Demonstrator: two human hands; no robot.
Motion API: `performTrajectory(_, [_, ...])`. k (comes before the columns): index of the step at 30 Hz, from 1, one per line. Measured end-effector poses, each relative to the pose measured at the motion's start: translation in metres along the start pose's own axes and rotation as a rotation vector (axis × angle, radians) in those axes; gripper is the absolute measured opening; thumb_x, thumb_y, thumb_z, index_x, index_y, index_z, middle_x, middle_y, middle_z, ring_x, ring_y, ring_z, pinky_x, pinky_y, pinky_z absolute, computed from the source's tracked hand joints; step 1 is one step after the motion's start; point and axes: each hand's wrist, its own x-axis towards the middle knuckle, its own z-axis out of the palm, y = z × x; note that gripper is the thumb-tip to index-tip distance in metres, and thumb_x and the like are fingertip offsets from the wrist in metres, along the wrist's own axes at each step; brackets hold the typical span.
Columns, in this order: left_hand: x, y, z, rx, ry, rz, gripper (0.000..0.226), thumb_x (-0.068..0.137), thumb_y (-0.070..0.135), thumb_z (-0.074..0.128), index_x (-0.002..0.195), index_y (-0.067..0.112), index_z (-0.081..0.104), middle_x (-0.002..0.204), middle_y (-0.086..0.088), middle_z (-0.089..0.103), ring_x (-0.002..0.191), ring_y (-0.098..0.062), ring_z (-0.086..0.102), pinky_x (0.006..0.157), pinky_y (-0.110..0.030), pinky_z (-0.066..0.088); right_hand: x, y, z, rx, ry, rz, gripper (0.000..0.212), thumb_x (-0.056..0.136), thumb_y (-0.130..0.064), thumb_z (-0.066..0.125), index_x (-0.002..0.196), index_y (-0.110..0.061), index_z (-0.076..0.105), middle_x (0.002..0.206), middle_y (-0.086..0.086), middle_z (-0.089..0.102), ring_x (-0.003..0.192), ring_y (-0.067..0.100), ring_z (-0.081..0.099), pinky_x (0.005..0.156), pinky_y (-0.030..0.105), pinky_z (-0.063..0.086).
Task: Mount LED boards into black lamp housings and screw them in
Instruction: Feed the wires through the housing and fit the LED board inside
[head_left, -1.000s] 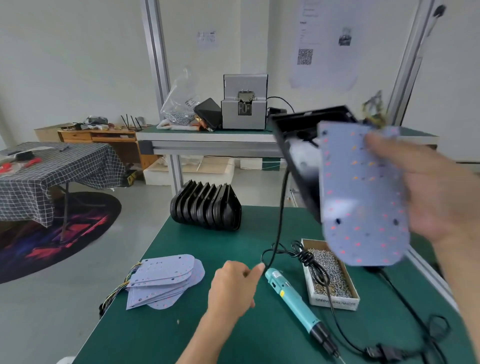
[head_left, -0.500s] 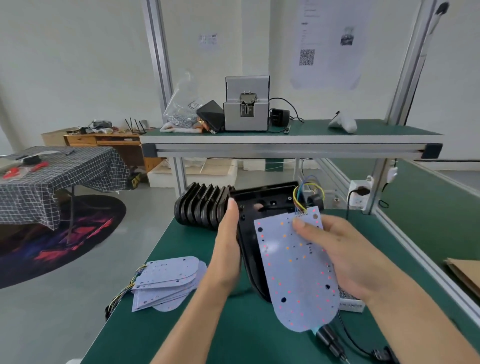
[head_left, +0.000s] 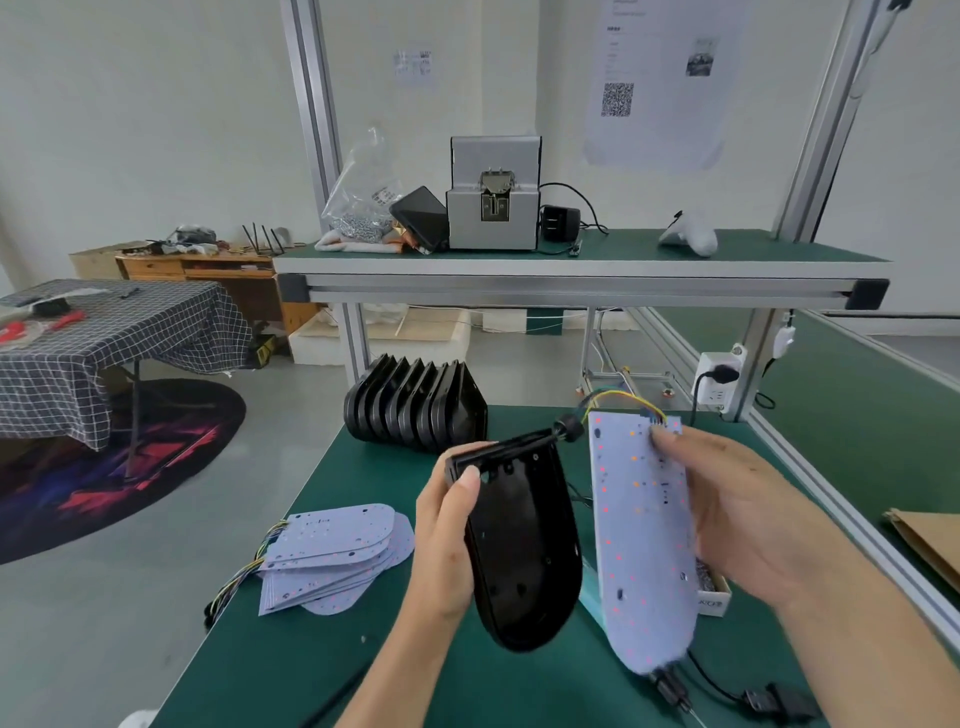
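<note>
I have the LED board (head_left: 641, 540) up off the bench in my right hand (head_left: 748, 519), thumb pinching its upper end near the connector and the other fingers behind it. It hangs just beside the black lamp housing (head_left: 524, 545), which my left hand (head_left: 447, 540) grips by its left rim, thumb over the edge, cavity facing me. Board and housing are side by side, not yet mated, above the middle of the green bench (head_left: 322, 649).

The coloured wires (head_left: 623, 400) run from the board's top edge towards the grommet at the housing's neck. I judge these the main risk: if I swing the board in carelessly they could get trapped under it or strain the connector. The board also looks thin, so a one-ended pinch may let it twist and miss the screw holes.

Behind the board, near the bench's right edge, sits the screw box (head_left: 711, 592); dropping the board's lower end could knock it. The spare boards (head_left: 332, 556) lie by the left edge, the stacked housings (head_left: 415, 410) at the far edge.
</note>
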Motion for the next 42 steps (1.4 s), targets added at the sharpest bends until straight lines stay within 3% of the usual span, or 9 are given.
performTrajectory(6, [0.016,0.003,-0.009,-0.046,0.16,-0.012,0.038,0.085,0.045,0.07,0.104,0.012,0.073,0.103,-0.015,0.072,0.096,-0.03,0.066,0.091,-0.048,0.05,0.014,0.035,0.013,-0.186,0.186,0.012,0.052,0.085,-0.049,0.074,0.081,0.001,0.059,0.067,0.008,0.048,0.055,0.017,0.043,0.054,0.025,0.039])
performTrajectory(9, [0.02,0.007,-0.017,-0.056,0.199,-0.029,0.035,0.081,0.047,0.072,0.098,0.016,0.074,0.097,-0.009,0.072,0.089,-0.024,0.068,0.082,-0.038,0.056,0.018,0.053,0.017,-0.222,0.155,0.056,0.031,0.095,-0.033,0.07,0.076,-0.009,0.066,0.074,0.01,0.049,0.063,0.027,0.037,0.06,0.035,0.025])
performTrajectory(15, [0.021,0.008,-0.028,-0.02,0.25,-0.088,0.04,0.078,0.05,0.076,0.097,0.015,0.071,0.094,-0.008,0.071,0.086,-0.023,0.067,0.074,-0.034,0.057,0.03,0.069,0.025,-0.376,0.225,-0.081,0.027,0.099,-0.04,0.067,0.089,-0.017,0.076,0.06,-0.018,0.055,0.057,0.001,0.047,0.063,0.016,0.04])
performTrajectory(19, [0.019,0.008,-0.03,-0.058,0.276,-0.164,0.055,0.08,0.052,0.074,0.107,0.004,0.071,0.11,-0.017,0.073,0.1,-0.034,0.067,0.094,-0.047,0.052,0.033,0.067,0.025,-0.557,0.164,-0.157,0.03,0.105,-0.038,0.06,0.083,-0.029,0.078,0.058,0.004,0.036,0.055,0.013,0.035,0.064,0.023,0.04])
performTrajectory(22, [0.016,0.009,-0.031,0.123,0.123,-0.16,0.048,0.089,0.058,0.059,0.103,0.017,0.079,0.114,-0.006,0.077,0.102,-0.023,0.071,0.093,-0.034,0.055,0.036,0.063,0.03,-0.551,0.114,-0.141,0.042,0.11,-0.03,0.05,0.071,-0.025,0.067,0.067,0.002,0.047,0.067,0.016,0.042,0.073,0.036,0.038])
performTrajectory(24, [0.014,0.008,-0.032,0.3,0.059,-0.129,0.045,0.091,0.061,0.05,0.087,0.018,0.062,0.101,0.003,0.066,0.088,-0.014,0.056,0.088,-0.032,0.044,0.037,0.06,0.032,-0.485,0.069,-0.144,0.046,0.11,-0.036,0.047,0.068,-0.019,0.058,0.065,0.002,0.047,0.067,0.019,0.04,0.074,0.04,0.035])
performTrajectory(28, [0.011,0.009,-0.031,0.406,0.034,-0.127,0.037,0.09,0.062,0.043,0.097,0.027,0.05,0.093,0.0,0.047,0.087,-0.013,0.039,0.081,-0.037,0.034,0.035,0.053,0.034,-0.48,0.063,-0.145,0.069,0.103,-0.064,0.045,0.061,-0.008,0.044,0.06,0.01,0.034,0.06,0.022,0.028,0.061,0.015,0.038])
performTrajectory(33, [0.008,0.015,-0.027,0.451,0.012,-0.12,0.051,0.096,0.057,0.043,0.083,0.009,0.055,0.084,-0.003,0.05,0.078,-0.013,0.043,0.075,-0.037,0.038,0.035,0.048,0.038,-0.593,0.12,-0.122,0.034,0.108,-0.044,0.05,0.099,-0.024,0.075,0.062,0.007,0.036,0.054,0.016,0.029,0.05,0.024,0.028])
performTrajectory(42, [0.005,0.031,-0.008,0.542,0.0,-0.019,0.051,0.093,0.059,0.047,0.073,0.016,0.03,0.071,0.002,0.033,0.068,-0.016,0.031,0.064,-0.039,0.03,0.037,0.052,0.044,-0.964,0.259,-0.259,0.032,0.106,-0.047,0.049,0.088,-0.029,0.067,0.057,-0.019,0.056,0.058,0.002,0.052,0.06,0.023,0.04])
